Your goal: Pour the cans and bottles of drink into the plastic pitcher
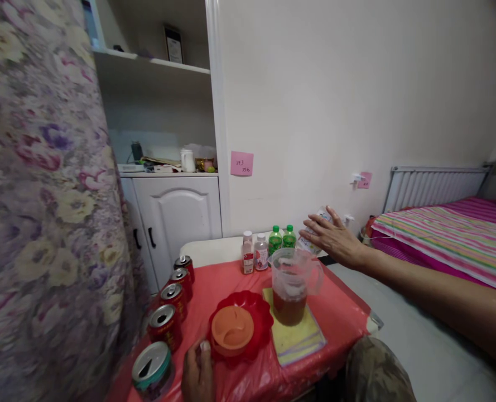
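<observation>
My left hand [198, 373] rests on the red-covered table, just left of a red scalloped plate [262, 312]; its fingers look loosely extended, with nothing visible in them. An orange divided bowl [232, 329] sits on that plate. Out at the right, my right hand [331, 239] has its fingers across a whitish printed package [308, 241], which leans and is partly hidden behind them. In front of it stands a clear plastic pitcher [290, 290] with brown liquid, on a folded yellow cloth [295, 340].
Several opened cans [164, 324] line the table's left edge. Behind the pitcher are two small pale bottles [248, 254] and two green-capped bottles [275, 239]. A floral curtain [51, 212] hangs at left; a cabinet [181, 218] and striped bed [448, 229] stand farther back.
</observation>
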A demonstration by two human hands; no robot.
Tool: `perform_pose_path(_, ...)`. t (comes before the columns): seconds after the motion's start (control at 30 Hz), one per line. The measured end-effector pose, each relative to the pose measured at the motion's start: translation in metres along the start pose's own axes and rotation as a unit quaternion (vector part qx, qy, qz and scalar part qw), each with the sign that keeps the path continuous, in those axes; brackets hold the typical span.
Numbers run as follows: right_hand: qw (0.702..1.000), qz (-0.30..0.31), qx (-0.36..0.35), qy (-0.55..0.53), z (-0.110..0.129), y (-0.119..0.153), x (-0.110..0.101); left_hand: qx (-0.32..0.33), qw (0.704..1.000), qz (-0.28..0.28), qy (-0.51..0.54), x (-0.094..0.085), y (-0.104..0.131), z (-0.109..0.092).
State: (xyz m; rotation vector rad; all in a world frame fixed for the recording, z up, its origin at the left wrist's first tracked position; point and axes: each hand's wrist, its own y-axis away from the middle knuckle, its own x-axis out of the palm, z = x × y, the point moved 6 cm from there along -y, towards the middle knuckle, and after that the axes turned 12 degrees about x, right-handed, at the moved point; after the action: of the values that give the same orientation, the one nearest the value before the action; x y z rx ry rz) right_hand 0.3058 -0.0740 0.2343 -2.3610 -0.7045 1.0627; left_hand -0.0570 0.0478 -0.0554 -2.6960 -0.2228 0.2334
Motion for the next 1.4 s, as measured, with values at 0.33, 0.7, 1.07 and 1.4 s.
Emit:
perform_pose_path(0.33, 0.998, 0.028, 0.039, -0.04, -0.003, 0.016, 0.006, 0.011, 1.0, 0.005, -0.008, 0.0, 0.001, 0.0)
perform_pose_path(0.7, 0.991, 0.065, 0.097, -0.066, -0.013, 0.028, 0.012, -0.008, 1.0, 0.001, -0.019, -0.001, 0.001, 0.001)
perform_pose_path(1.07, 0.974, 0.066, 0.165, -0.137, -0.022, 0.046, 0.027, 0.009, 1.0, -0.006, -0.01, -0.001, 0.004, -0.004)
perform_pose_path(1.4, 0.584, 0.199, 0.331, -0.714, 0.012, 0.13, 0.06, 0.003, 1.0, -0.018, -0.011, -0.005, 0.009, -0.006)
